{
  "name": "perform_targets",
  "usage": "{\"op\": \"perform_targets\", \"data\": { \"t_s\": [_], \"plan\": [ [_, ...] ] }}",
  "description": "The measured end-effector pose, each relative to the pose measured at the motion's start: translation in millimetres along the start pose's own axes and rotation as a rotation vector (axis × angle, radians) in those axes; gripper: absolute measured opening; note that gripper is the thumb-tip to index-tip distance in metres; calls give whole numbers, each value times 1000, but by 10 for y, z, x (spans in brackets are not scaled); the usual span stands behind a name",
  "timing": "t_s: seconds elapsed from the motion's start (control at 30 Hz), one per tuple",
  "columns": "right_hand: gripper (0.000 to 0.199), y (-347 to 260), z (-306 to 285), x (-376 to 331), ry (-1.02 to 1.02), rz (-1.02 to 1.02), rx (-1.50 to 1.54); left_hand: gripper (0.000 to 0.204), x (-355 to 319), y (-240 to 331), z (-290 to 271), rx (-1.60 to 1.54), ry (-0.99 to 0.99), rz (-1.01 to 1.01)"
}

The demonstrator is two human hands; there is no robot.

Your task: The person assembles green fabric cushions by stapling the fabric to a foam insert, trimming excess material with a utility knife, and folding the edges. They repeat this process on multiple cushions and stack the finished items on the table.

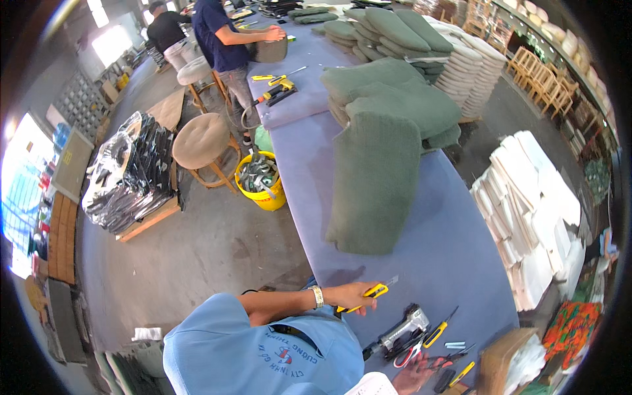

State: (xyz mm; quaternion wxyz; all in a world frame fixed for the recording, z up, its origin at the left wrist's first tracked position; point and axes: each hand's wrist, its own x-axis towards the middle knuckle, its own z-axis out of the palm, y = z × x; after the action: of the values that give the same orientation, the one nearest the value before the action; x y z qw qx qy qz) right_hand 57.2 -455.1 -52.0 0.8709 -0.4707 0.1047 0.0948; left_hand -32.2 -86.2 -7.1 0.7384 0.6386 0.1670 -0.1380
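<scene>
My left hand, a band on its wrist, is closed around a yellow utility knife with its blade out over the blue-grey table. At the lower right, my right hand rests near the table with its fingers apart. Close by it are red-handled scissors, a dark tool at its fingertips that I cannot make out, and another yellow knife. A silver staple gun and a yellow-handled screwdriver lie just beyond. Farther up the table, a green upholstered cushion leans off a stack.
Piled green cushions fill the far table. A co-worker stands at its left side near a yellow staple gun. On the floor are a yellow bucket, a padded stool and plastic-wrapped goods. White foam is stacked at right.
</scene>
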Motion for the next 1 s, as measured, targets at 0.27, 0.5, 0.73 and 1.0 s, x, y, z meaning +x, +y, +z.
{"op": "perform_targets", "data": {
  "t_s": [0.27, 0.5, 0.73, 1.0],
  "plan": [
    [48, 347, 1256, 82, -174, 201, -199, 41, -15, 478, -26, 36, -90, 82],
    [46, 224, 1695, -92, -379, 140, -799, 35, -236, 646, -8, -4, -36, 51],
    [51, 285, 1771, -259, -530, -29, -958, 34, -305, 571, -98, 43, -36, 20],
    [54, 204, 1889, -270, -581, -6, -1055, 27, -267, 573, -128, 110, -61, 44]
  ]
}}
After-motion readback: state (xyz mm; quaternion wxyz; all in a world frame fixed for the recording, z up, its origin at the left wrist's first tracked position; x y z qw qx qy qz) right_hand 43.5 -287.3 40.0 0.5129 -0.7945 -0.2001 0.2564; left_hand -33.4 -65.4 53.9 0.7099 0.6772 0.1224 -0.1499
